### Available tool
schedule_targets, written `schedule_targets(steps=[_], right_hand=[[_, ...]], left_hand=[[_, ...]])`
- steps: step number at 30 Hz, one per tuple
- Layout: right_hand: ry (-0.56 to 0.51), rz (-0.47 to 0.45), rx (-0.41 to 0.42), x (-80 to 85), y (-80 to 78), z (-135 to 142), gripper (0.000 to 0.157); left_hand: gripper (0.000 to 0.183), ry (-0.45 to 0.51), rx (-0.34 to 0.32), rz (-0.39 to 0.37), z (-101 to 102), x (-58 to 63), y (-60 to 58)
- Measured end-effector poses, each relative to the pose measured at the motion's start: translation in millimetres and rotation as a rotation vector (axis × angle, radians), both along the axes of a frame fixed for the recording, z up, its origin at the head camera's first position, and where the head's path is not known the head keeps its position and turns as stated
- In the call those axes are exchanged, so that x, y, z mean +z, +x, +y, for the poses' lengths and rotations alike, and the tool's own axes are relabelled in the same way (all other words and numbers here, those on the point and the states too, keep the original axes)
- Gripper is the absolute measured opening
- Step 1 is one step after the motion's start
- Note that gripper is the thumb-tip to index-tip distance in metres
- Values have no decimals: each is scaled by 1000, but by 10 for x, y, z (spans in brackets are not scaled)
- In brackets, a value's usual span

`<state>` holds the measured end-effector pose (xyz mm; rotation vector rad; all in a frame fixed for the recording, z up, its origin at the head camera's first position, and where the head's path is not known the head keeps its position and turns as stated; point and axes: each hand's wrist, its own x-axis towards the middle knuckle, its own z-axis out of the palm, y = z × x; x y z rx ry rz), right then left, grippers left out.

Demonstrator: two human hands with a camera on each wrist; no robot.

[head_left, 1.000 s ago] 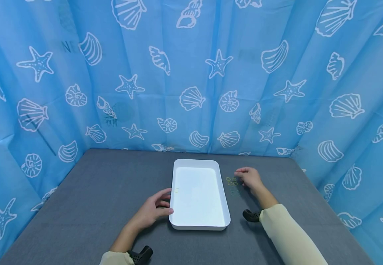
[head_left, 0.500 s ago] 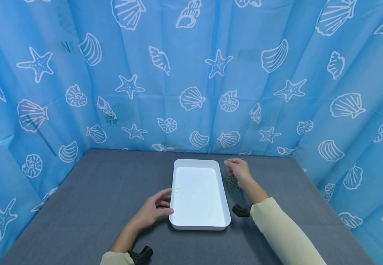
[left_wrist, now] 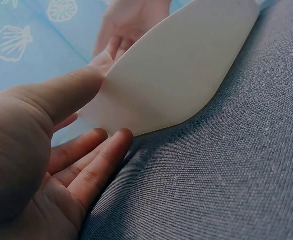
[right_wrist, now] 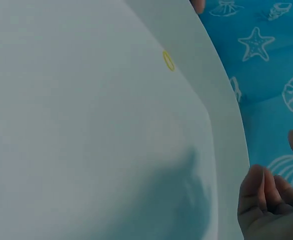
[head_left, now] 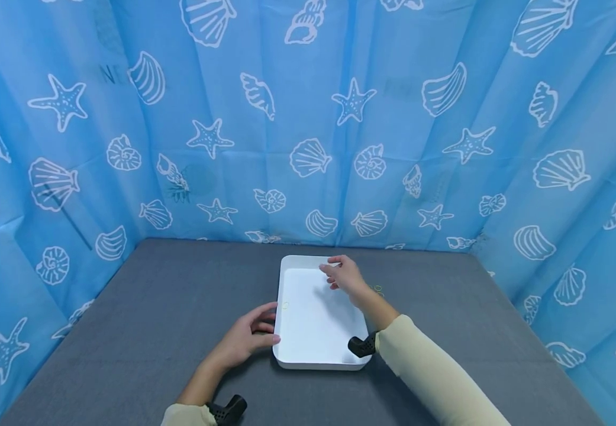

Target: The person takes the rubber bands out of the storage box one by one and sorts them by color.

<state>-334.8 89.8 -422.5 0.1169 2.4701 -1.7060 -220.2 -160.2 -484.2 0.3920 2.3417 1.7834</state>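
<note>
A shallow white tray (head_left: 318, 319) stands on the grey cloth. My left hand (head_left: 249, 334) holds its left side; in the left wrist view the thumb lies at the rim and the other fingertips touch the outer wall. One small yellow ring (right_wrist: 168, 61) lies in the tray beside the left wall. My right hand (head_left: 344, 276) hovers over the tray's far end with bent fingers, casting a shadow inside. I cannot tell whether it holds anything. Small yellow rings (head_left: 378, 288) lie right of the tray, partly hidden by the right forearm, which covers the green rings.
Grey cloth (head_left: 190, 278) covers the table around the tray. A blue curtain (head_left: 265, 130) with white shells and starfish hangs behind and at both sides. Each wrist carries a black device, one of them the right wrist device (head_left: 362, 345).
My right hand has moved left from above the rings, past the tray's far right corner, to over its inside. The left hand, the tray and the ring inside it have stayed put.
</note>
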Motion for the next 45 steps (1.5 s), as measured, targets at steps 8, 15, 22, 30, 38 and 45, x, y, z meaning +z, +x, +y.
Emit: schedule_targets(steps=[8,15,22,30,38,45], right_hand=[[94,9,143,-68,16,-162,49],[146,9,315,-133,26,-268,51],[166,30,518,-229,0,-340,49],[202,51,659,-290,-1,-403,34],[285,31,695,-298,2,-488,20],[355,38,684,-313,7,-529,13]], left_hand=[[70,-11,-16,-1,26,-18,-31],[70,-11,-10,-1,26,-10,-32],[69,-4,-11,16,10,-6,-32],[68,-12,0,12,-10,-19,-29],[69,3,-10,-5,-12,-27,-33],[69,13,-6,-18,-11,-24,-25]])
